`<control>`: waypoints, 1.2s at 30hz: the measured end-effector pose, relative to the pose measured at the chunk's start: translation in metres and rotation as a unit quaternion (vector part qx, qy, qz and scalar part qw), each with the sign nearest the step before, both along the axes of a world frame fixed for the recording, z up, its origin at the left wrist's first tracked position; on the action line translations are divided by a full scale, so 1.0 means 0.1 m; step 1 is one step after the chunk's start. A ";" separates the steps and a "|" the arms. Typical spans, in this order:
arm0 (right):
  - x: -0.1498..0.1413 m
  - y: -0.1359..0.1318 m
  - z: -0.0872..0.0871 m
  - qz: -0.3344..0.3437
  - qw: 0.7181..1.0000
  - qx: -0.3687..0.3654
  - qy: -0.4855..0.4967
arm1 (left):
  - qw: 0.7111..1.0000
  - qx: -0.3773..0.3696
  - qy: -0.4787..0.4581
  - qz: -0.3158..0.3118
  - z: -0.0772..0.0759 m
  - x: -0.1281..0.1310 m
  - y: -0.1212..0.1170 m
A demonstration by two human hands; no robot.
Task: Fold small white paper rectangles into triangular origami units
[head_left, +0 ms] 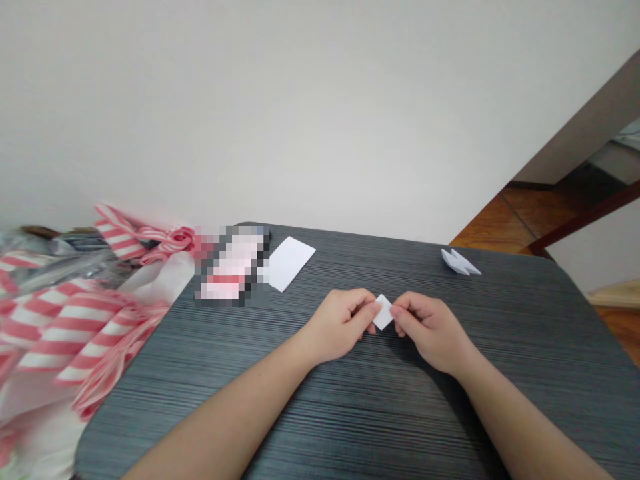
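A small piece of white paper (383, 313), diamond-shaped as I see it, is held between my two hands just above the dark table. My left hand (343, 325) pinches its left corner between thumb and fingers. On the opposite corner, my right hand (429, 330) has a matching pinch. Whether the paper has folds in it is too small to tell. Beyond my right hand lies a folded white paper piece (460, 262) with pointed ends. A flat white sheet of paper (291, 263) rests farther back, to the left of my hands.
The dark wood-grain table (310, 407) has rounded corners and stands against a pale wall (320, 120). A blurred-out phone-like object (233, 263) lies at its back left. Red-and-white striped cloth (80, 327) is heaped along the left side. Brown floor tiles (495, 220) show at the right.
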State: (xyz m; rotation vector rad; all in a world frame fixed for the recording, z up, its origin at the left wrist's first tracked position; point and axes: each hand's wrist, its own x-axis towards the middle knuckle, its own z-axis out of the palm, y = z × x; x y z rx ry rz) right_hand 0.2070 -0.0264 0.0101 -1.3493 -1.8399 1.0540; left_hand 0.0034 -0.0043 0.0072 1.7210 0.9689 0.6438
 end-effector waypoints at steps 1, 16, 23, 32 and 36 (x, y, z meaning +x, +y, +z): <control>0.00 0.00 0.00 -0.001 1.000 0.003 -0.001 | 1.000 0.002 0.001 -0.001 0.00 0.00 0.00; -0.02 -0.01 0.03 0.040 0.999 0.031 -0.018 | 0.999 0.049 0.012 0.001 0.05 0.00 0.01; -0.03 -0.02 0.05 0.033 0.999 0.027 -0.022 | 0.999 0.041 0.007 0.004 0.07 0.00 0.01; 0.00 -0.01 -0.03 -0.020 0.999 0.033 0.012 | 0.999 0.041 0.023 -0.001 0.01 -0.02 -0.01; 0.00 -0.01 -0.05 -0.021 0.999 0.021 0.027 | 0.999 0.043 0.023 0.000 0.04 -0.03 0.00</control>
